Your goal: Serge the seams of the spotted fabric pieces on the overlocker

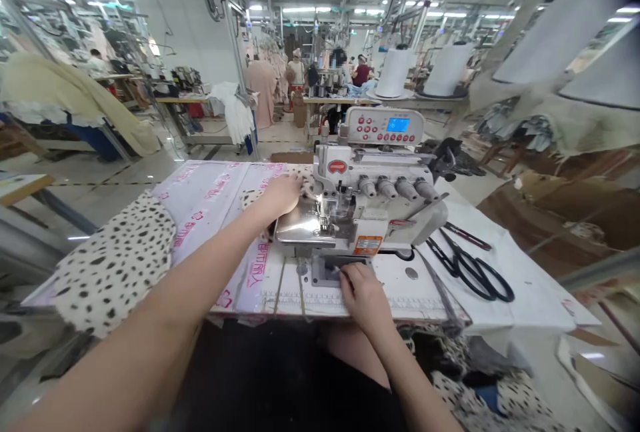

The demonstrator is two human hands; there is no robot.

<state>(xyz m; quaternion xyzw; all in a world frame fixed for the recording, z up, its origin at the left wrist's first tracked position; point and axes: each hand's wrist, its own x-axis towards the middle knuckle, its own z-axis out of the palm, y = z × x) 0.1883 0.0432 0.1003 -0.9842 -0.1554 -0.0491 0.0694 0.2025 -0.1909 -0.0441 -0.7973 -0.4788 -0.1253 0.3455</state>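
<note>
My left hand (pixel 283 195) lies on a cream, black-spotted fabric (pixel 253 199) just left of the presser foot of a white overlock sewing machine (pixel 370 185). The cloth runs back across the table to a larger spotted piece (pixel 115 265). My right hand (pixel 365 295) sits at the machine's front, its fingertips at a dark part on the metal base (pixel 325 272). What those fingers touch is partly hidden. The needle area (pixel 325 215) is crowded by a shiny metal guard.
Black-handled scissors (pixel 475 272) lie on white paper right of the machine. Two thread cones (pixel 395 72) stand behind it. More spotted cloth (pixel 480 392) lies low at the right. Co-workers (pixel 361 72) and hanging garments fill the factory floor beyond.
</note>
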